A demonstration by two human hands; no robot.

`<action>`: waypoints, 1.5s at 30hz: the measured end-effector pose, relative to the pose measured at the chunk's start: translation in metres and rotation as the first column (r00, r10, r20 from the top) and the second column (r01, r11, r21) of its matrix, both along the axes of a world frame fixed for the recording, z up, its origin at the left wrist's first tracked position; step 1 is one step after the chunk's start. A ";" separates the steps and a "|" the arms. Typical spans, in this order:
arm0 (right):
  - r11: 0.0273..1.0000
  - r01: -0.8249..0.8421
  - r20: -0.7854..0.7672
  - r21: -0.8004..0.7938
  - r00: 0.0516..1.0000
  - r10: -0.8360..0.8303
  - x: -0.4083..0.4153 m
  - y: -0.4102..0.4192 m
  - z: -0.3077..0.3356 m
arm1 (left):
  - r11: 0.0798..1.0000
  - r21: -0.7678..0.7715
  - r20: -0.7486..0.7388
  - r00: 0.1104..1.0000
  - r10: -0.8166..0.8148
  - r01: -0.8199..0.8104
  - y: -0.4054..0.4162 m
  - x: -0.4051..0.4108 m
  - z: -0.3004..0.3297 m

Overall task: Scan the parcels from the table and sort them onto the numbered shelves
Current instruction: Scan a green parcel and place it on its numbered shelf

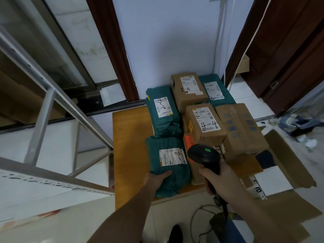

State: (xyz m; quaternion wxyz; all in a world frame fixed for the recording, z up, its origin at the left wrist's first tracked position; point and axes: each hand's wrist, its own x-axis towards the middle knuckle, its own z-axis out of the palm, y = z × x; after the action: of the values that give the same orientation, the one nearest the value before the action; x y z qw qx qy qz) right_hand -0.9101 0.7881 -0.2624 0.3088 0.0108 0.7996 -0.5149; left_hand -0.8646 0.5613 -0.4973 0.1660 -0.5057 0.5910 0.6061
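A small wooden table (129, 137) holds several parcels. Nearest lies a teal bag parcel (168, 144) with a white label; my left hand (156, 179) grips its near edge, thumb on top. My right hand (215, 179) holds a black barcode scanner (204, 155) with a green light, its head just right of that label. Behind are a cardboard box marked 4-4 (205, 123), a box marked 2-4 (188, 90), a taped box (242, 127), another teal bag (163, 111) and a third teal bag (217, 90).
A grey metal shelf frame (52, 109) stands at the left, its near board (43, 181) low at the left. Flattened cardboard (289, 165) lies on the floor to the right. The scanner's cable (196, 218) loops on the floor. Dark wooden door frames flank the wall.
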 end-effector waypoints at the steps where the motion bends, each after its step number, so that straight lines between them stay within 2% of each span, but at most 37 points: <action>1: 1.000 -0.014 0.001 0.001 1.000 0.014 0.000 -0.002 0.001 | 1.000 -0.028 0.007 1.000 0.010 -0.009 0.003 0.002 0.002; 6: 0.998 -0.055 -0.032 0.016 0.998 0.056 0.000 -0.008 0.004 | 0.987 -0.160 -0.011 1.000 -0.009 0.007 0.010 0.004 0.023; 11: 0.997 -0.073 -0.028 0.006 0.997 0.073 0.003 -0.016 0.002 | 0.930 -0.314 0.022 0.981 -0.195 0.192 -0.009 0.003 0.027; 14: 0.997 -0.081 -0.018 -0.003 0.997 0.081 0.007 -0.022 0.000 | 0.854 -0.380 0.106 0.934 -0.341 0.355 -0.034 0.003 0.021; 16: 0.995 -0.098 -0.011 -0.011 0.995 0.098 0.010 -0.026 -0.002 | 0.761 -0.425 0.201 0.871 -0.449 0.491 -0.049 0.001 0.028; 20: 0.992 -0.127 -0.016 -0.024 0.992 0.127 0.017 -0.032 -0.007 | 0.387 -0.569 0.422 0.662 -0.620 0.725 -0.070 0.001 0.062; 21: 0.990 -0.140 -0.021 -0.019 0.990 0.140 0.018 -0.034 -0.009 | 0.340 -0.592 0.436 0.645 -0.627 0.730 -0.074 0.003 0.066; 23: 0.988 -0.153 -0.019 -0.011 0.988 0.153 0.022 -0.039 -0.010 | 0.368 -0.648 0.405 0.711 -0.575 0.667 -0.077 0.012 0.070; 24: 0.988 -0.155 -0.013 -0.007 0.988 0.155 0.024 -0.040 -0.011 | 0.427 -0.678 0.364 0.778 -0.512 0.598 -0.074 0.019 0.069; 26: 0.986 -0.166 -0.002 -0.004 0.986 0.166 0.027 -0.044 -0.012 | 0.614 -0.679 0.287 0.916 -0.281 0.401 -0.065 0.034 0.066; 28: 0.984 -0.178 0.005 -0.006 0.984 0.178 0.029 -0.048 -0.014 | 0.836 -0.535 0.240 0.971 0.011 0.123 -0.055 0.046 0.058; 29: 0.982 -0.189 0.002 0.000 0.982 0.189 0.030 -0.050 -0.014 | 0.910 -0.411 0.225 0.962 0.157 -0.053 -0.053 0.049 0.047; 30: 0.979 -0.203 -0.002 0.008 0.979 0.203 0.031 -0.052 -0.015 | 0.930 -0.276 0.203 0.931 0.303 -0.243 -0.051 0.051 0.039; 32: 0.976 -0.215 -0.004 0.014 0.977 0.215 0.033 -0.056 -0.016 | 0.877 -0.040 0.134 0.867 0.479 -0.478 -0.044 0.055 0.025; 34: 0.975 -0.221 -0.005 0.021 0.975 0.221 0.036 -0.058 -0.016 | 0.825 0.069 0.075 0.827 0.557 -0.561 -0.033 0.054 0.019; 38: 0.978 -0.209 0.020 0.018 0.978 0.209 0.040 -0.057 -0.016 | 0.799 0.133 -0.047 0.802 0.596 -0.586 -0.030 0.049 0.030; 41: 0.982 -0.189 0.017 0.010 0.982 0.188 0.041 -0.056 -0.014 | 0.736 0.298 -0.119 0.741 0.660 -0.608 -0.046 0.059 0.038; 45: 0.981 -0.192 -0.017 0.007 0.981 0.192 0.042 -0.059 -0.011 | 0.730 0.403 -0.178 0.735 0.654 -0.551 -0.066 0.077 0.049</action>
State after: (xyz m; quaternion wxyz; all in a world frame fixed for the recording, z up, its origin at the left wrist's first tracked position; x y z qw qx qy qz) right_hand -0.8685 0.7295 -0.2732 0.3500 -0.0700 0.8010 -0.4806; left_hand -0.7873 0.4951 -0.4485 -0.0563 -0.5361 0.3023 0.7861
